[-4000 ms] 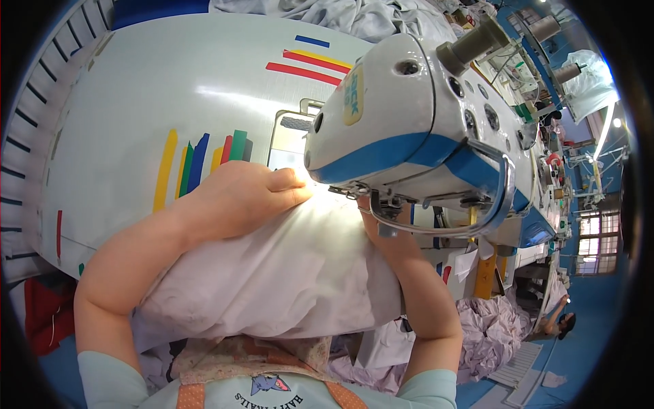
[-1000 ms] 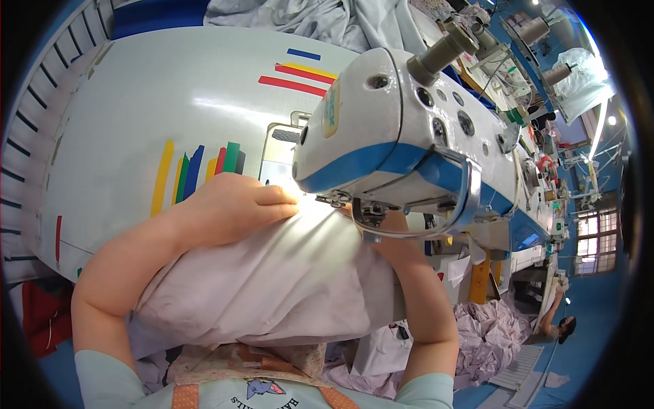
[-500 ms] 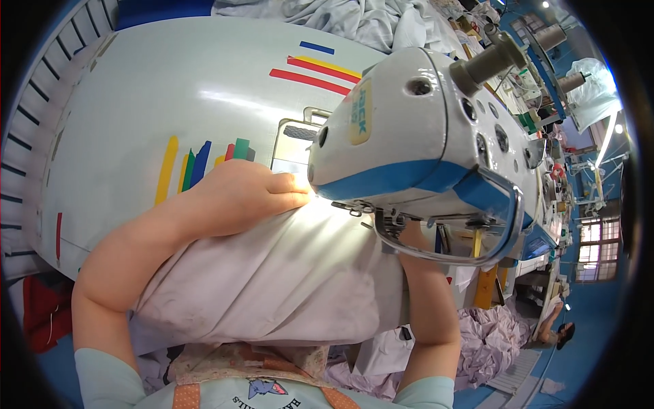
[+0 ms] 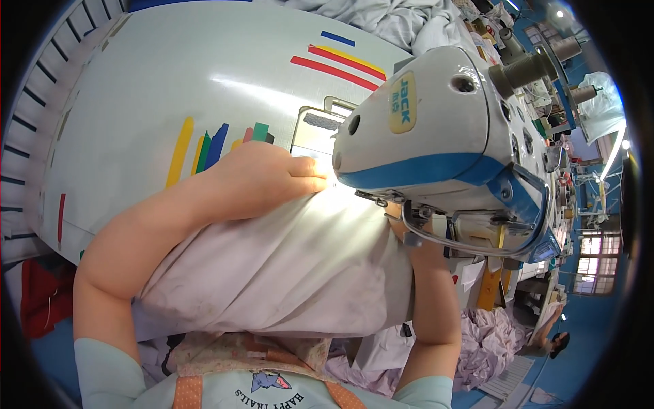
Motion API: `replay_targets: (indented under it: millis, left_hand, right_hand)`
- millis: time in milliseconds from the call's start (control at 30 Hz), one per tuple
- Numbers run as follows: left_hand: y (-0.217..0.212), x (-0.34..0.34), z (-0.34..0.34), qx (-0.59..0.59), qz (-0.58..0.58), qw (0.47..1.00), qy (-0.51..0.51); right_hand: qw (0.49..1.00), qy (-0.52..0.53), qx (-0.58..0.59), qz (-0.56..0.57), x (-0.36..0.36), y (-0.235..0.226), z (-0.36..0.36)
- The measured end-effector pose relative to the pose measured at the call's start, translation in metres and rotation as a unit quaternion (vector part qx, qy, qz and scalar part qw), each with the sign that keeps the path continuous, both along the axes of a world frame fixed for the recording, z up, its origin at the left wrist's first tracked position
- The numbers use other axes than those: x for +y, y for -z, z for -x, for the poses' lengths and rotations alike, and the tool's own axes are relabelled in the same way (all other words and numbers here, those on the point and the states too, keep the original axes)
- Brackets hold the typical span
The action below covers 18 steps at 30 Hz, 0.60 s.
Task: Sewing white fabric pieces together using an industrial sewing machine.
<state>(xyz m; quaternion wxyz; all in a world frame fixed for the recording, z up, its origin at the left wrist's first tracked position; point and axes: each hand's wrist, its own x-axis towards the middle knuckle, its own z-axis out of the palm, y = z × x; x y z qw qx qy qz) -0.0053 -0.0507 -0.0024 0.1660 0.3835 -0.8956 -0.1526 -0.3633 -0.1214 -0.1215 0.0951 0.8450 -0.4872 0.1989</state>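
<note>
- Our pale cloth (image 4: 286, 279) reaches beneath the sewing machine (image 4: 429, 129), seemingly part-worked; remainder unclear.
- Left of the machine, our left hand (image 4: 269, 178)'s fingers clamp cloth.
- Beneath the machine, our right hand (image 4: 398, 222)'s grip: cannot tell.

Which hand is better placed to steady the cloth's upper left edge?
Probably the left hand: its curled fingers are at that edge of the pale cloth, in fairly clear view. The right hand is largely hidden by the sewing machine.
</note>
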Motion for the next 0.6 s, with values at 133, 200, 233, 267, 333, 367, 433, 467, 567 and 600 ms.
replay_targets:
  millis: [133, 200, 233, 267, 333, 367, 433, 467, 567, 600]
  left_hand:
    - [0.002, 0.002, 0.002, 0.031, -0.059, 0.996, -0.056]
    - [0.004, 0.002, 0.004, 0.032, -0.123, 0.985, -0.115]
    - [0.004, 0.003, 0.005, 0.04, -0.088, 0.988, -0.122]
    - [0.003, 0.004, 0.004, 0.047, -0.051, 0.989, -0.129]
    - [-0.002, 0.017, -0.002, 0.097, -0.132, 0.971, -0.171]
    - [-0.005, 0.029, -0.005, 0.173, -0.191, 0.947, -0.191]
    - [-0.016, 0.065, -0.032, 0.18, -0.368, 0.906, -0.104]
    - [-0.02, 0.096, -0.043, 0.162, -0.453, 0.868, -0.121]
    - [-0.027, 0.2, -0.09, 0.037, -0.547, 0.832, -0.089]
    - [-0.026, 0.232, -0.103, 0.049, -0.588, 0.803, -0.088]
  right_hand:
    - [0.999, 0.007, 0.027, 0.042, -0.005, 0.029, 0.012]
    - [0.991, -0.003, 0.027, 0.128, -0.01, 0.043, 0.017]
    - [0.978, -0.011, 0.011, 0.207, -0.015, 0.049, 0.013]
    - [0.989, -0.006, 0.114, 0.091, -0.015, 0.045, 0.018]
    - [0.894, -0.015, 0.44, 0.086, -0.015, 0.033, 0.012]
    - [0.894, -0.014, 0.439, 0.09, -0.013, 0.021, 0.007]
    - [0.976, -0.075, 0.126, -0.162, 0.006, -0.013, -0.009]
    - [0.971, -0.032, 0.117, -0.204, 0.018, -0.035, -0.017]
    - [0.994, -0.088, 0.059, -0.03, 0.066, -0.101, -0.049]
    - [0.993, -0.103, 0.042, -0.039, 0.089, -0.118, -0.065]
